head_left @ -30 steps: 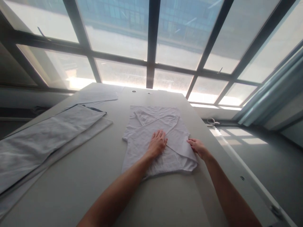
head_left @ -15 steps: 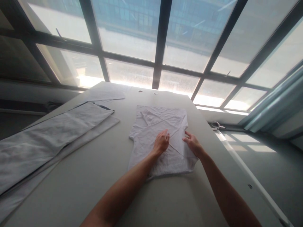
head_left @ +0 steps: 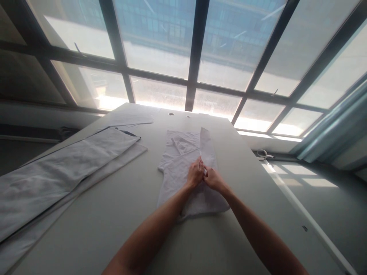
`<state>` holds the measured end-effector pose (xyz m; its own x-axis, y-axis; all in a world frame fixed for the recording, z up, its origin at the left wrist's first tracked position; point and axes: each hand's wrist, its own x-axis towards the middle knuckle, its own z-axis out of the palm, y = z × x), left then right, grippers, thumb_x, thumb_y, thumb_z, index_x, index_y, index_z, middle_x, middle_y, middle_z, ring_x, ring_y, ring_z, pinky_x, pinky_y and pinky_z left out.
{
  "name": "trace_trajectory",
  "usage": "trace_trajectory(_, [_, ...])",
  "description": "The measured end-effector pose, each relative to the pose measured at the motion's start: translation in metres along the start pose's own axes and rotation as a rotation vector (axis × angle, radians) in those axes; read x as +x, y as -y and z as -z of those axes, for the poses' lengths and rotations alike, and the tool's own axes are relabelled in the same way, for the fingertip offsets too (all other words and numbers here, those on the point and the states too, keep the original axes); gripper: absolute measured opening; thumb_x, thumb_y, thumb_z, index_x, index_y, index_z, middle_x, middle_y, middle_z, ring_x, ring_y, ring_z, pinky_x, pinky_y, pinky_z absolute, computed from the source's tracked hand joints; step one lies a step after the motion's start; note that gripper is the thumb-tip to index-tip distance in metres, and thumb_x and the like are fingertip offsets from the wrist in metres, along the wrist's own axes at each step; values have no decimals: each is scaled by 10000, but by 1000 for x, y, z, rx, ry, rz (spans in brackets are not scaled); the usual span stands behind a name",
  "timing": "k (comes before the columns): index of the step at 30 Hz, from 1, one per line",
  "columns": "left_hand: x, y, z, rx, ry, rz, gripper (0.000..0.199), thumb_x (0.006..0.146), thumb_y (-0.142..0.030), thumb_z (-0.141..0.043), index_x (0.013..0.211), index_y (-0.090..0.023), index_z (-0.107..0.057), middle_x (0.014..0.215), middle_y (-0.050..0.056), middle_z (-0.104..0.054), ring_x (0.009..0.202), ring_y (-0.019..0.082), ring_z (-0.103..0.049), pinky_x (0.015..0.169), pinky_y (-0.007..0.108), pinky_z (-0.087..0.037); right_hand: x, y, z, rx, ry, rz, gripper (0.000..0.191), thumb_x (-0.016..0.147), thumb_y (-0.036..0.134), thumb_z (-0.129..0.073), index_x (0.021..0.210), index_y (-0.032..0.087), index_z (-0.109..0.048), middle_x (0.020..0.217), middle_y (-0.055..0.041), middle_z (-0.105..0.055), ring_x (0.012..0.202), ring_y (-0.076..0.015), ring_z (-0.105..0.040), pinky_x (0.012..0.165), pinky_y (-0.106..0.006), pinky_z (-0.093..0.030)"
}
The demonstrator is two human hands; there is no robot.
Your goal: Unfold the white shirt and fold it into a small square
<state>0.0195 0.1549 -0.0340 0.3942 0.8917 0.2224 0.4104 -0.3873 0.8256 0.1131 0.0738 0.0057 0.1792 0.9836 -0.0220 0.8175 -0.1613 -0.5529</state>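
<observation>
A white folded shirt [head_left: 179, 164] lies wrinkled on the pale table, with its right side turned over toward the middle. My left hand [head_left: 195, 172] rests at the shirt's centre, its fingers drawn together on the fabric. Right beside it, my right hand [head_left: 213, 178] is closed on the turned-over edge, and the fingertips of both hands nearly meet. A narrow pointed end of the folded part stands a little beyond the shirt's top. What lies under my fingers is partly hidden.
Long folded pale cloths with dark edges [head_left: 69, 160] lie along the table's left side. Another white cloth [head_left: 130, 115] is at the far left corner. The table [head_left: 120, 214] reaches toward large windows [head_left: 160, 42]. A blue-grey curtain [head_left: 335, 118] hangs at right.
My right hand has moved left from the shirt's right edge to its middle, bringing that side over with it. The left hand has stayed nearly in place.
</observation>
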Motion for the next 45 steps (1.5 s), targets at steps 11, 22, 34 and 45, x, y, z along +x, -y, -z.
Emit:
trace_trajectory(11, [-2,-2,8,306,19,-13,351,1014,-222,-518,1318,-187,-688,1255,110,-718,1216,242,-624,1086,359,-445,-70,12,24,-368,108,-118,411,907,237,-598,1308,166,-652,1285,-171,-699,1216,-311,-636,987,-375,-461])
trace_trajectory(22, [-1,-6,17,323,33,3,329,1004,-194,-542,1294,-218,-697,1244,94,-699,1169,234,-648,1050,364,-467,-144,24,9,-391,98,-45,356,871,48,-509,1098,221,-723,1092,-94,-709,1040,-238,-664,844,-284,-440])
trace_trajectory(34, [-44,-40,11,470,510,-563,491,1008,-150,-411,1478,-188,-547,1572,122,-515,1520,254,-378,1280,504,-221,-100,-23,30,23,-244,-50,522,967,167,-371,1405,188,-655,1373,-123,-663,1285,-228,-587,1125,-348,-412])
trace_trajectory(45, [-94,-30,3,471,555,-775,637,1024,-495,-523,1536,-118,-490,1527,190,-547,1516,318,-383,1302,507,-175,14,-63,5,-220,70,98,615,1066,379,-347,1628,130,-356,1712,-158,-227,1598,-267,-165,1277,-522,-123])
